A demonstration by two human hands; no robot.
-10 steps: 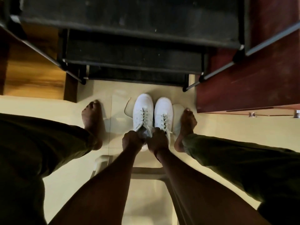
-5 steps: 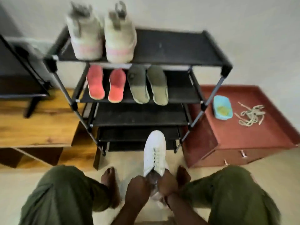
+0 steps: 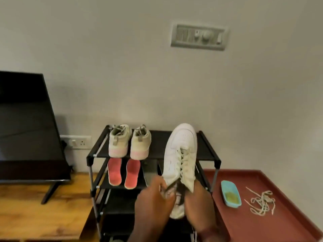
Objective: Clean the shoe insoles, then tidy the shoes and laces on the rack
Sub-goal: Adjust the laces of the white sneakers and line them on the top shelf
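Observation:
I hold a white laced sneaker [image 3: 180, 154] up in front of the black shoe rack [image 3: 208, 155], toe pointing away. My left hand [image 3: 153, 199] grips the left side of its opening and my right hand [image 3: 201, 201] grips the right side near the heel. A pair of cream high-top shoes [image 3: 129, 142] stands on the rack's top shelf, heels toward me. Two red insoles [image 3: 123, 172] lie on the second shelf. A grey-green insole [image 3: 148, 173] next to them is partly hidden by the sneaker and my left hand.
A red-brown cabinet top [image 3: 262, 215] to the right carries a light-blue dish [image 3: 230, 193] and a heap of loose laces [image 3: 261, 203]. A wooden table [image 3: 35, 206] with a dark TV [image 3: 26, 126] stands left. The wall has a switch panel [image 3: 199, 37].
The white sneaker rose from the floor to the level of the rack's top shelf, held in both hands. The view tilted up from the floor to the wall.

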